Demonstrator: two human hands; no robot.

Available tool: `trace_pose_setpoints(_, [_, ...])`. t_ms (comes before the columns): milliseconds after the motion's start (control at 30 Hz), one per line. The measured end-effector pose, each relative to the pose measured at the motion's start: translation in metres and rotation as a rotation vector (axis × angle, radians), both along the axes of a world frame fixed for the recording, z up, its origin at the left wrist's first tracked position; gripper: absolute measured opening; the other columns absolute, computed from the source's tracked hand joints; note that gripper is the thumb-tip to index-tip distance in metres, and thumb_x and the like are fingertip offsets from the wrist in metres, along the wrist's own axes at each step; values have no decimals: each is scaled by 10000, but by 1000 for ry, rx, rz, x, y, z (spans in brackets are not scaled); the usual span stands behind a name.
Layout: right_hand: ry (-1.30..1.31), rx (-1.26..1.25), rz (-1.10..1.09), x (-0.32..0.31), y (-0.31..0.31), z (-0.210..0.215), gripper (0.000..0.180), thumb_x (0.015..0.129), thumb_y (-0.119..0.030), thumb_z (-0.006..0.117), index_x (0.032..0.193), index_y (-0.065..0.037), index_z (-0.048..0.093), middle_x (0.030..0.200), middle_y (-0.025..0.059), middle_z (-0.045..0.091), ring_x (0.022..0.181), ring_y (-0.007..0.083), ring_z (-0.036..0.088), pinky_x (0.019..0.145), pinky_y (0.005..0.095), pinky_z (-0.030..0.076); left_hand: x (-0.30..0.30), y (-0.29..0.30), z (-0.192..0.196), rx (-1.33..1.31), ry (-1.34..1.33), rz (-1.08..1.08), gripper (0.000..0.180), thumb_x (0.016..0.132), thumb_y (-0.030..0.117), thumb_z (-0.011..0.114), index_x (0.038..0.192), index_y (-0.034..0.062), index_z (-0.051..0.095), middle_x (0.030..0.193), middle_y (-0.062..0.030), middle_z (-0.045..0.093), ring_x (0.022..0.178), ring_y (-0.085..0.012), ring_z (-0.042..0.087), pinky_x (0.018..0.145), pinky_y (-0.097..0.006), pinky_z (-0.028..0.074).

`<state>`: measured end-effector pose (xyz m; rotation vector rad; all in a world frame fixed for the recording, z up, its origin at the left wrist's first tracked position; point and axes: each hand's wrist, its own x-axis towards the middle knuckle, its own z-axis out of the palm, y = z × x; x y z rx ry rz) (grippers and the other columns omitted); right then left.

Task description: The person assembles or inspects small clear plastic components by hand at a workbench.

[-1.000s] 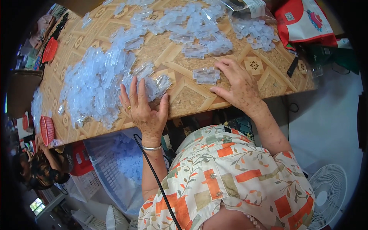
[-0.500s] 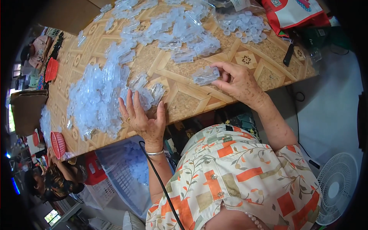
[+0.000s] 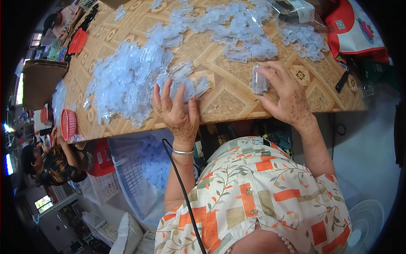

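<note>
Moved since the earlier frame: one clear plastic piece [image 3: 259, 81], turned from crosswise to lengthwise on the desk [image 3: 224, 97]. Right hand [image 3: 292, 99]: thumb and fingers apart about that piece, a fingertip over its far end; firm contact, cannot tell. Left hand [image 3: 179, 116]: fingers spread at the near edge of a large heap of like pieces [image 3: 127, 80]. Set apart: one piece. Remaining loose: that heap, a farther cluster [image 3: 245, 34], and small round caps [image 3: 303, 41].

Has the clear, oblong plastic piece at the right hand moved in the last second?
Yes. The clear plastic piece has turned roughly a quarter turn and shifted slightly right, closer to the dark-brown printed flower motif.
</note>
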<state>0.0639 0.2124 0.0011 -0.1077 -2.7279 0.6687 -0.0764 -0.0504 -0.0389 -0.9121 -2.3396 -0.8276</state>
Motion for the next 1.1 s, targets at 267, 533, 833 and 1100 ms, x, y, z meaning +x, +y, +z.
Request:
trace_pose_setpoints(267, [-35,31,-40,-18,7,-11,723,757,-264,822,1376,-19,540,1348,166,546,1249,364,544,1048,449,469,9,-5,-5,211,36,-130,311,867,-23,706,1161,73,740,1413,-181,593,1374,-378,490,1123,-484,390])
trace_pose_setpoints(533, [161,-1100,106,-4,-13,9,880,712,-266,930,1447,-21,511,1305,107,515,1177,191,561,938,354,532,41,29,21,423,-140,-435,345,878,-88,684,1196,43,711,1367,-229,608,1114,-309,687,866,-364,585])
trace_pose_setpoints(833, [256,-1149,96,10,-38,6,873,693,-97,916,1449,-47,482,1522,117,433,1387,231,470,1132,423,443,64,76,36,546,-466,-680,591,864,-116,628,1431,10,519,1449,-218,533,1226,-281,620,964,-346,543])
trace_pose_setpoints(1100, [293,-934,167,22,-30,-8,990,700,-78,906,1521,-44,356,1530,141,424,1410,257,453,1197,409,360,76,84,52,913,-1117,-623,514,1054,135,571,1508,-24,390,1448,-165,519,1230,-181,576,1026,-339,491])
